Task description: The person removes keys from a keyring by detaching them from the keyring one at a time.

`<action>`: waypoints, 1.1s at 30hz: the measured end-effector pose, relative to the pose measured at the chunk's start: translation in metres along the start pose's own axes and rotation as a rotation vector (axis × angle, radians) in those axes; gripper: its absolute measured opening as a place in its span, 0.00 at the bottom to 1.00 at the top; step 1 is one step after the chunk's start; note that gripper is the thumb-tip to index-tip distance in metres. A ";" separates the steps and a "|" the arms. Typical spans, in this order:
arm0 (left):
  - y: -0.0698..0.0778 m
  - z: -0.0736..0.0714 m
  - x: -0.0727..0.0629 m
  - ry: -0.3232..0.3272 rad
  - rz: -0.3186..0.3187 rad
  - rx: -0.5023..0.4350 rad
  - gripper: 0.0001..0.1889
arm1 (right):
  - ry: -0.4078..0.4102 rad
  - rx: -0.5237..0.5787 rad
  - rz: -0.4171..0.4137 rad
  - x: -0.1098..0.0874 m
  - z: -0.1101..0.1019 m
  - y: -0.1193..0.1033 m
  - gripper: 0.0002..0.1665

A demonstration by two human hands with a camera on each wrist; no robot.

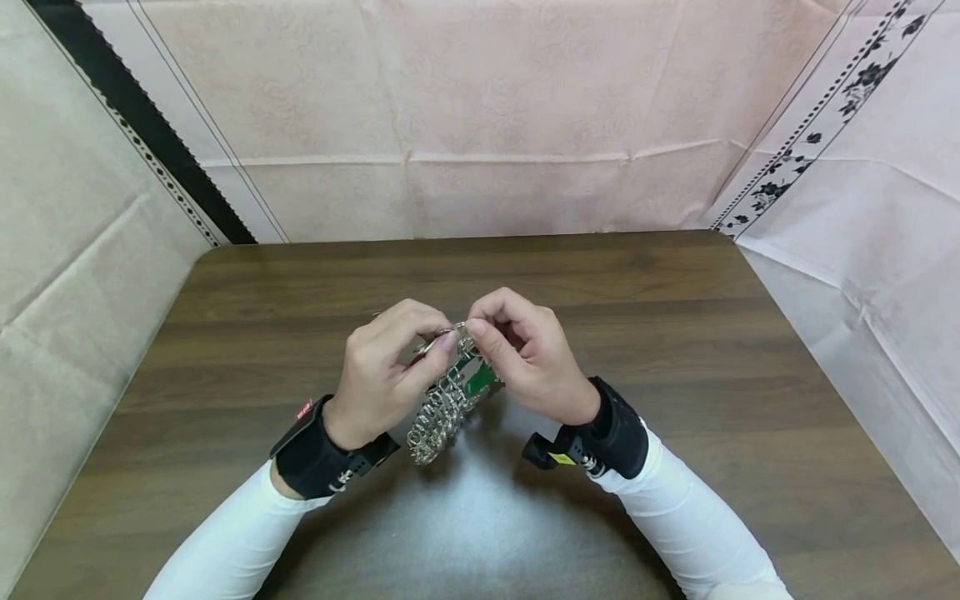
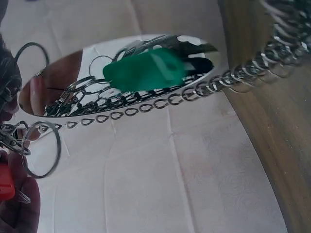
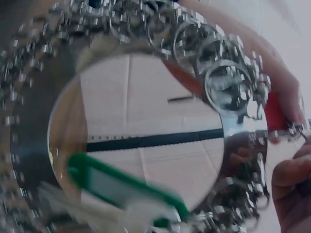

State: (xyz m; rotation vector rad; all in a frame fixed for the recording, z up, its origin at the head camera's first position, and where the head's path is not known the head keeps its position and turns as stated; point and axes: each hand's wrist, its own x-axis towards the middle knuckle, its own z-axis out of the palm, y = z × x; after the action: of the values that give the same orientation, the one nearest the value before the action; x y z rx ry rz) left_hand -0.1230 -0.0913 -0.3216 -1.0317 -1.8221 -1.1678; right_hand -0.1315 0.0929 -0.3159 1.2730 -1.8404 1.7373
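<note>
A bunch of silver key rings with short chains [image 1: 437,425] hangs between the two hands, a green key tag [image 1: 480,380] among them. My left hand [image 1: 392,367] pinches a small red piece [image 2: 6,182] with a thin metal tip close to the rings; its kind is unclear. Facing it, my right hand [image 1: 531,358] pinches the upper end of the bunch between thumb and forefinger. In the right wrist view the rings and chains circle a wide round silver face [image 3: 30,145]; whether its middle is a hole or a mirror I cannot tell. That view is blurred.
Under the hands is a brown wooden table [image 1: 645,333], its far edge near mid-view. Pale cloth [image 1: 487,100] hangs behind it and at both sides. A black wrist strap [image 1: 315,454] is on the left arm, another strap [image 1: 618,429] on the right.
</note>
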 end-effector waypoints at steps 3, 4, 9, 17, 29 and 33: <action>0.000 -0.001 0.001 -0.004 0.016 0.007 0.13 | -0.035 -0.044 -0.016 0.001 -0.003 0.001 0.17; 0.000 -0.001 0.001 -0.009 0.021 0.006 0.13 | -0.050 -0.060 -0.023 0.002 -0.005 0.001 0.17; 0.002 -0.002 0.003 -0.054 0.038 -0.009 0.13 | -0.143 -0.123 -0.037 0.004 -0.014 -0.001 0.11; 0.002 -0.005 0.003 -0.137 0.046 -0.050 0.12 | -0.257 -0.122 -0.006 0.004 -0.023 -0.003 0.06; 0.001 -0.008 0.005 -0.095 0.053 -0.059 0.14 | -0.109 -0.104 -0.064 0.001 -0.009 0.001 0.16; 0.002 -0.008 0.006 -0.074 0.051 -0.076 0.15 | -0.063 -0.053 -0.071 0.000 -0.005 0.002 0.17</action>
State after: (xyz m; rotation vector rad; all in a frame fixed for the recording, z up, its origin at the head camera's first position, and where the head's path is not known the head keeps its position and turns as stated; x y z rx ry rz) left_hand -0.1227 -0.0968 -0.3136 -1.1720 -1.8090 -1.1900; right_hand -0.1345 0.0977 -0.3158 1.3695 -1.8399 1.6188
